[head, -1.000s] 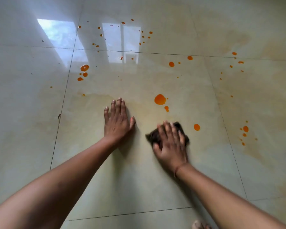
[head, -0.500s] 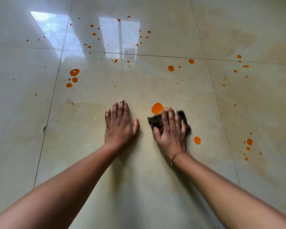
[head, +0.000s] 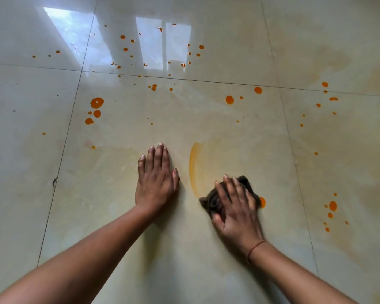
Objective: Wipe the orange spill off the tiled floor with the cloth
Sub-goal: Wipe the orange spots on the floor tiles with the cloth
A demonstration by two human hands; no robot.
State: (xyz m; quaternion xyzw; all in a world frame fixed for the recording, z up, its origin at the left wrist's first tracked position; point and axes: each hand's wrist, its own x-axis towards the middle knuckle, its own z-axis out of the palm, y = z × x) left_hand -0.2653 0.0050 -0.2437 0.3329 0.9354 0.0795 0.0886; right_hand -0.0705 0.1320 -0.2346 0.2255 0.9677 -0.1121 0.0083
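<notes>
The right hand (head: 235, 207) presses a dark, bunched cloth (head: 213, 201) flat against the tiled floor (head: 119, 216); its grip is a spread palm with fingers laid over the wad, holding it down rather than pinching it; the left hand (head: 156, 181) lies open and flat on the tile just beside that grip, holding nothing and seemingly taking weight.

A round orange drop (head: 262, 202) touches the cloth's edge on the side of the grip away from the left hand; a curved orange smear (head: 193, 167) arcs just ahead of the grip, between the two hands; larger drops (head: 229, 99) sit well ahead of it, a cluster (head: 96, 108) lies ahead and far past the left hand, and another cluster (head: 332, 206) lies level with the grip but well out to its far side; fine specks (head: 125, 49) run up into the window glare, where some are hard to make out.

By my judgement most of the spill is still down, and the smear shows the main risk: a wad this small may be loading up, so each pass could spread a thin film instead of lifting it; the pale yellow haze around the grip suggests the same; without turning to a clean face, streaks would likely stay; the glossy wet tile could also let the bracing palm slide, and specks in the glare could be missed.
</notes>
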